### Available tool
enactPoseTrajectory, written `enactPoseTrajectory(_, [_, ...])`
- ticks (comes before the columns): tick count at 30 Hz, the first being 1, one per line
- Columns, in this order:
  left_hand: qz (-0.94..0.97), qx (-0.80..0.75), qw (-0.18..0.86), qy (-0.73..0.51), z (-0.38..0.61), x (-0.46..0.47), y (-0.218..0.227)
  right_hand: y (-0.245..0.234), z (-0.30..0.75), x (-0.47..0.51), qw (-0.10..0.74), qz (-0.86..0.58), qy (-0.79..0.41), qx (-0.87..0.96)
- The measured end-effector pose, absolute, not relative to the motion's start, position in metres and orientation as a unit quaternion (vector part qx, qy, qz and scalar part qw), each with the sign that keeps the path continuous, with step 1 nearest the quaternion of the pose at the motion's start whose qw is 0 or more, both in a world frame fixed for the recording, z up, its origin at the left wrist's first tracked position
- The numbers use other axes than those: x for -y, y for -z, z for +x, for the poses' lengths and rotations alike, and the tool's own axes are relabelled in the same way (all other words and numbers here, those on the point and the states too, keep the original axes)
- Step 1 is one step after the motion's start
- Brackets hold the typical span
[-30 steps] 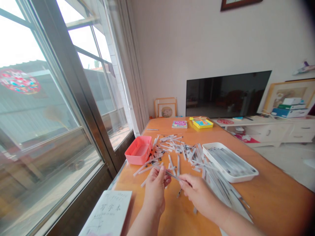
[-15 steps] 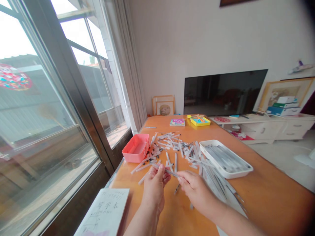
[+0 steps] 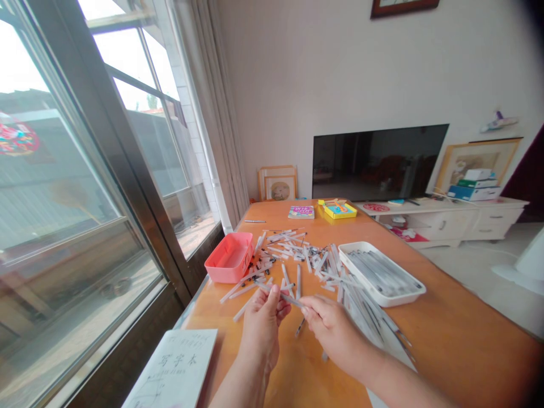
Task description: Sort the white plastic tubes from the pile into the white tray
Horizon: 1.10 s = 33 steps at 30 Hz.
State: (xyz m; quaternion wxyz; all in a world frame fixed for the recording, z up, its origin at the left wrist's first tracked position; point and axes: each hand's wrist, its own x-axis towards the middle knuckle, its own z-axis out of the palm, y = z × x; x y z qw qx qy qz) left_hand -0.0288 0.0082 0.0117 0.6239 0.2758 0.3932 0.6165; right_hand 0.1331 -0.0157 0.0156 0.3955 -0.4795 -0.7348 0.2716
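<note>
Between my two hands is a slim translucent pen (image 3: 290, 299), slanting down to the right over the near part of the table. My left hand (image 3: 264, 311) pinches its left end between thumb and fingers. At its right end, my right hand (image 3: 325, 320) has its fingertips closed on the pen. Beyond the hands lies a loose heap of clear pen barrels, caps and other pen parts (image 3: 293, 243). Under and beside my right forearm, long thin refills (image 3: 374, 317) are spread. One dark-tipped piece (image 3: 300, 327) rests just below the held pen.
A pink plastic basket (image 3: 212, 273) stands left of the heap. To the right, a white tray (image 3: 419, 292) holds many pens in rows. A notebook (image 3: 182, 340) lies front left by the window. A booklet (image 3: 301, 212) and a yellow box (image 3: 340, 214) sit at the far end.
The view has shifted slightly, so everything sits a little further left in the picture. Both hands keep their hold on the pen, with hardly any change in their grip.
</note>
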Motion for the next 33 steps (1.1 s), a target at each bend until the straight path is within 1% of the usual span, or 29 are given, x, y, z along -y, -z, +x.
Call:
enactPoseTrajectory(15, [0.328,-0.398,0.620,-0.591,-0.030,-0.008,-0.010,-0.014,0.142,0.006,0.398,-0.504,-0.282,0.712])
enactPoseTrajectory(20, [0.340,-0.385,0.635,-0.576,-0.029,-0.006,-0.011,-0.009,0.139,0.003,0.385,-0.518,-0.323,0.692])
enactPoseTrajectory(23, [0.337,-0.404,0.628,-0.573,-0.029,-0.004,-0.016,-0.013,0.143,0.001,0.398,-0.525,-0.325,0.679])
enactPoseTrajectory(26, [0.340,-0.438,0.580,-0.597,-0.030,0.004,-0.028,-0.025,0.161,-0.007,0.423,-0.558,-0.258,0.666])
enactPoseTrajectory(29, [0.401,-0.384,0.585,-0.592,-0.032,0.019,-0.046,-0.042,0.197,-0.017,0.424,-0.633,-0.128,0.635])
enactPoseTrajectory(31, [0.425,-0.322,0.611,-0.585,-0.033,0.032,-0.058,-0.052,0.230,-0.023,0.387,-0.694,-0.031,0.606])
enactPoseTrajectory(33, [0.464,-0.242,0.627,-0.577,-0.035,0.047,-0.069,-0.057,0.264,-0.026,0.331,-0.754,0.048,0.566])
